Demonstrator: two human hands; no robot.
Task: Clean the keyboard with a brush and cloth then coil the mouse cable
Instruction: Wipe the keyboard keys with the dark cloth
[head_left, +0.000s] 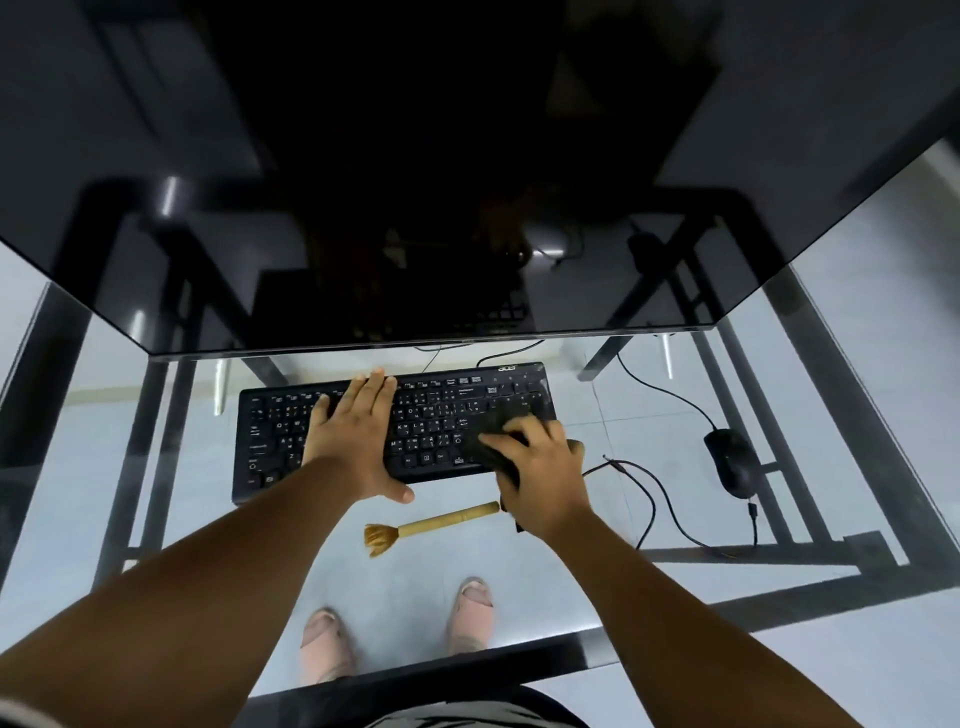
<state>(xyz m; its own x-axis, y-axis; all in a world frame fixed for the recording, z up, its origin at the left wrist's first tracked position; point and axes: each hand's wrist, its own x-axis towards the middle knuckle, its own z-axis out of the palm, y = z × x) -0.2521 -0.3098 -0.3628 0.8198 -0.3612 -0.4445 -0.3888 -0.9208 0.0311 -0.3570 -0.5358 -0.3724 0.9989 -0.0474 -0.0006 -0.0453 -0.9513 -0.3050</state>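
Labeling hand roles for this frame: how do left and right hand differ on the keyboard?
The left hand lies flat with straight fingers on the middle of the keyboard, bracing it; the right hand curls its fingers on a dark cloth at the keyboard's right end. Left holds nothing; right holds the cloth. Neither touches the brush.

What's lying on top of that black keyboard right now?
The left hand rests flat on the keyboard; the right hand presses a dark cloth onto its right side. The keys beneath them are hidden.

one keyboard (332, 415), one brush (431, 526), one mouse (731, 462), seemingly one cloth (496, 431).
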